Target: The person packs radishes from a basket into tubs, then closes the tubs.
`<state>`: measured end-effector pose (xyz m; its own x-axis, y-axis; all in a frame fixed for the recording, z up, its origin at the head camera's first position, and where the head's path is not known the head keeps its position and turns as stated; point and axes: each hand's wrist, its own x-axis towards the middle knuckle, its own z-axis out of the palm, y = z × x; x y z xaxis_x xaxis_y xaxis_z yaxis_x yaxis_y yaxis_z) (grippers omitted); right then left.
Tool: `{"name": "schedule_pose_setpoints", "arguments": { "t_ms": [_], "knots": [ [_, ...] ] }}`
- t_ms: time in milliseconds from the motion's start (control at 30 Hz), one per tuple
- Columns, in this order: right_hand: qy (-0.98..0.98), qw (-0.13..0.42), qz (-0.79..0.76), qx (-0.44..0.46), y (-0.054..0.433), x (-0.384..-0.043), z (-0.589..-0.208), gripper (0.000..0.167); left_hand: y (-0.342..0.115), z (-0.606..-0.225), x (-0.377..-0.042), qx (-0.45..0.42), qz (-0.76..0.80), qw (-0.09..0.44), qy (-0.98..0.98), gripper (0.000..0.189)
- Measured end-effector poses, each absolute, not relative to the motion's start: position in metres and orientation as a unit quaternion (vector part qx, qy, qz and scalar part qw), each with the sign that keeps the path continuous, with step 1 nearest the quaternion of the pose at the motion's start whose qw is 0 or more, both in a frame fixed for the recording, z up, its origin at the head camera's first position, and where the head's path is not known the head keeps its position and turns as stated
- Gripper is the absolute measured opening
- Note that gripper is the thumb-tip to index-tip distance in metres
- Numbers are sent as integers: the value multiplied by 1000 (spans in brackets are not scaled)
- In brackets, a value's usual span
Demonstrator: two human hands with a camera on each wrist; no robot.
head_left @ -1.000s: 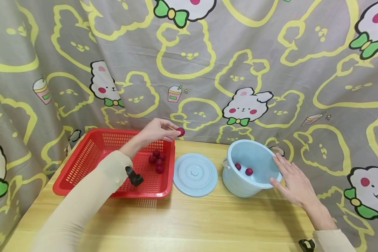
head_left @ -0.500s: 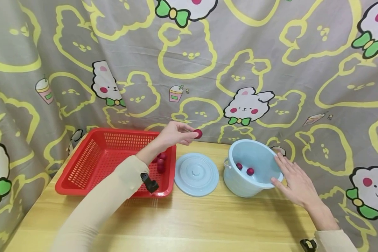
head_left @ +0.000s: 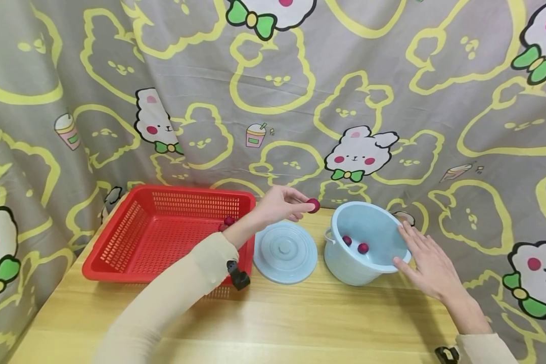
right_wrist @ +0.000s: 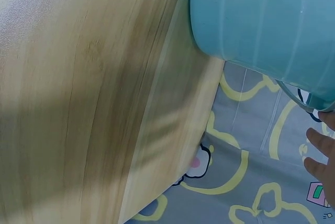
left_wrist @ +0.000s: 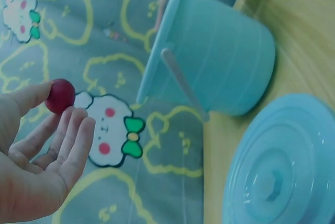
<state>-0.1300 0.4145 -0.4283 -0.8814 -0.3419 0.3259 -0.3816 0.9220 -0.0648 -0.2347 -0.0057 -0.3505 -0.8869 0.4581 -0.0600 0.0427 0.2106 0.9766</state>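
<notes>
My left hand (head_left: 283,205) pinches a small, round, dark red plum (head_left: 313,205) between thumb and fingertips, above the far right edge of the lid. In the left wrist view the plum (left_wrist: 60,96) sits at the fingertips. A light blue bucket (head_left: 352,268) stands just right of it, open at the top, with two plums (head_left: 363,248) inside. My right hand (head_left: 429,265) rests on the bucket's right rim with fingers straight. A red plastic basket (head_left: 164,242) lies at left; a plum (head_left: 229,221) shows in it, and my left forearm hides part of its right side.
A round light blue lid (head_left: 285,253) lies flat on the wooden table (head_left: 300,323) between basket and bucket. A patterned grey curtain (head_left: 186,65) hangs behind the table. The bucket's handle (left_wrist: 183,82) hangs down its side.
My left hand has carried the plum rightward from over the basket's right edge, past the lid, towards the bucket. My right hand has stayed at the bucket's rim.
</notes>
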Motion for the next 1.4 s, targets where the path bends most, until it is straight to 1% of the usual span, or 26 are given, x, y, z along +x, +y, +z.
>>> {"name": "schedule_pose_setpoints", "arguments": {
  "t_ms": [167, 467, 833, 1400],
  "knots": [
    [-968, 156, 64, 185, 416, -129, -427, 80, 15, -350, -227, 172, 608, 189, 752, 35],
    [-968, 157, 63, 188, 418, -128, -427, 79, 56, -352, -217, 183, 609, 210, 743, 26],
    [-966, 161, 66, 190, 416, -131, -429, 79, 90, -366, -223, 159, 616, 209, 743, 24],
    [-965, 162, 72, 192, 416, -132, -430, 78, 119, -371, -224, 119, 619, 194, 752, 23]
  ]
}}
